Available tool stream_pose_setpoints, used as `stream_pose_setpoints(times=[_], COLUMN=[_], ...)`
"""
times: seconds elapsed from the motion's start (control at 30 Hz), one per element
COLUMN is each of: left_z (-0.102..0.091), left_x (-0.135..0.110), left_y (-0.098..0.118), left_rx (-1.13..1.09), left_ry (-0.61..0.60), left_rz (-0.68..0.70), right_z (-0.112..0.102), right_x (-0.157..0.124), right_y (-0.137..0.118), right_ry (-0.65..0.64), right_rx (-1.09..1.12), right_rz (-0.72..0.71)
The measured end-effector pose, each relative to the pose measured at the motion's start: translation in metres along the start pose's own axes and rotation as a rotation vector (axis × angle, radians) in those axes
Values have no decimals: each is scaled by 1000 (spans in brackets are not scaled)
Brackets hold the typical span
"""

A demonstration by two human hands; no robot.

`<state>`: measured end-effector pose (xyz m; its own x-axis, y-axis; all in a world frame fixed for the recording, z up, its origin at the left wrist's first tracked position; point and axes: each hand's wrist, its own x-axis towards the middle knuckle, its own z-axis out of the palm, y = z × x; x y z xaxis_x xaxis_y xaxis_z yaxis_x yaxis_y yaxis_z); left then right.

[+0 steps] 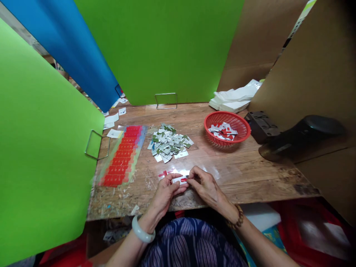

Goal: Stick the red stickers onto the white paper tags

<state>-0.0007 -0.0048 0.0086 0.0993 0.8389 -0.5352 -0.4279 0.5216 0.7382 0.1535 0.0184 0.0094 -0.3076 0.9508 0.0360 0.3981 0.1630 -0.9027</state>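
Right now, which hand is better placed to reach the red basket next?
Likely the right hand: it's nearer the red basket, which sits ahead and rightward. The left hand is farther away, gripping the small white card.

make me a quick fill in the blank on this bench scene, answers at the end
1. The left hand and right hand are both at a small piece coloured ____ and red.
2. Of the two wrists, the ____ one wears the beaded bracelet.
3. The round basket is ____ in colour.
4. In the picture, the pile of pieces lies to the ____ of the basket.

Missing words: white; right; red; left
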Motion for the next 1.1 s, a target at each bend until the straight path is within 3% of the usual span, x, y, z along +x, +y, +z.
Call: stream_pose_setpoints(times=[0.47,0.87,1.1], left_z=[1,-4,-4], left_x=[4,10,9], left_y=[-4,-12,-7], left_rx=[55,184,126], left_ry=[40,136,98], left_rz=[18,177,103], right_z=[2,14,11], right_x=[0,-6,-4], right_y=[4,3,0], right_ry=[4,101,70], right_rx=[-1,20,69], right_rz=[-20,0,65])
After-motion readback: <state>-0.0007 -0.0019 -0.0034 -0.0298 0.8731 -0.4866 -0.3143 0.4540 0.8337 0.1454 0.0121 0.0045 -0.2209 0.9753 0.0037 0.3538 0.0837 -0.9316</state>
